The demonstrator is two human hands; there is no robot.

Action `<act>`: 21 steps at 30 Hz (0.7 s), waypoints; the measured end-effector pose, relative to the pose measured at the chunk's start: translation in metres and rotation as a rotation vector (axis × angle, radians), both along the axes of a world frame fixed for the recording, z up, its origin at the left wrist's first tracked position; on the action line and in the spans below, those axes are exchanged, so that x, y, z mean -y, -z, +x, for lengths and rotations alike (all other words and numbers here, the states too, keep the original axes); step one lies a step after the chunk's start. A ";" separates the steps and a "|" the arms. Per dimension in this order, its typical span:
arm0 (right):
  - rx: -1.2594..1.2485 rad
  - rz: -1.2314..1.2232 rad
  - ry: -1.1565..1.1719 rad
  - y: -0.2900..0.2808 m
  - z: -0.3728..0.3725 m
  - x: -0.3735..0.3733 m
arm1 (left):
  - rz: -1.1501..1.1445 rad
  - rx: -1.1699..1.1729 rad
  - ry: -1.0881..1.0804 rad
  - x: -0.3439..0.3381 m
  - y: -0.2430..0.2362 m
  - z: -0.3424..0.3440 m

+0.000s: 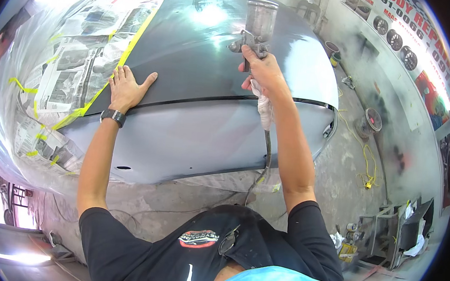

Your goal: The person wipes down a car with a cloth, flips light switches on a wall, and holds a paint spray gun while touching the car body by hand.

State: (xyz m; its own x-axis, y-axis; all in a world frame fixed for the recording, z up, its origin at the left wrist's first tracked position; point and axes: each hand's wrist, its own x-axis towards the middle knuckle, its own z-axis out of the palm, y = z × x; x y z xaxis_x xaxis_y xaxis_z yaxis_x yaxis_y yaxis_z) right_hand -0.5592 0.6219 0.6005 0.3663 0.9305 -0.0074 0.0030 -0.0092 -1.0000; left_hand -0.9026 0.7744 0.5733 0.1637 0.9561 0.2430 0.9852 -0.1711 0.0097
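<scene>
My right hand (262,72) is wrapped round the grip of a spray gun (259,24), whose metal cup stands above the hand. Pale wrapping covers the joint below the grip, and a dark hose (267,149) hangs from there toward the floor. Under the gun lies a dark grey car hood (184,47), glossy in places. My left hand (127,89) rests on the hood's near left part with fingers spread, close to a strip of yellow masking tape (135,43). Newspaper (78,57) covers the area left of the tape. A lighter grey front panel (183,137) drops below the hood's near edge.
Clear plastic sheeting (6,97) drapes the left side. A fan-like round object (368,122) and a yellow cord (369,173) lie on the right floor. A cluttered stand (386,235) is at lower right. The hose trails across the concrete near my body.
</scene>
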 end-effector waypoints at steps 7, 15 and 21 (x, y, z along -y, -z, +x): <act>-0.021 -0.009 -0.059 -0.003 -0.011 0.006 | -0.024 -0.063 -0.038 0.003 -0.002 0.044; -0.007 0.072 -0.022 0.002 0.008 0.065 | -0.116 -0.046 0.205 -0.001 0.006 0.242; -0.052 0.030 0.114 0.004 0.032 0.139 | -0.114 -0.127 0.805 -0.013 0.039 0.414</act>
State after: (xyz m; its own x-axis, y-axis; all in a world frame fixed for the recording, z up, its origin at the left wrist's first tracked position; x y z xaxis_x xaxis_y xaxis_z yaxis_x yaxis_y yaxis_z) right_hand -0.5268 0.4827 0.5963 0.4700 0.8827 -0.0020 -0.0485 0.0236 -0.9985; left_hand -0.4887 0.7875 0.5341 0.8294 0.5522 0.0852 0.5563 -0.8303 -0.0334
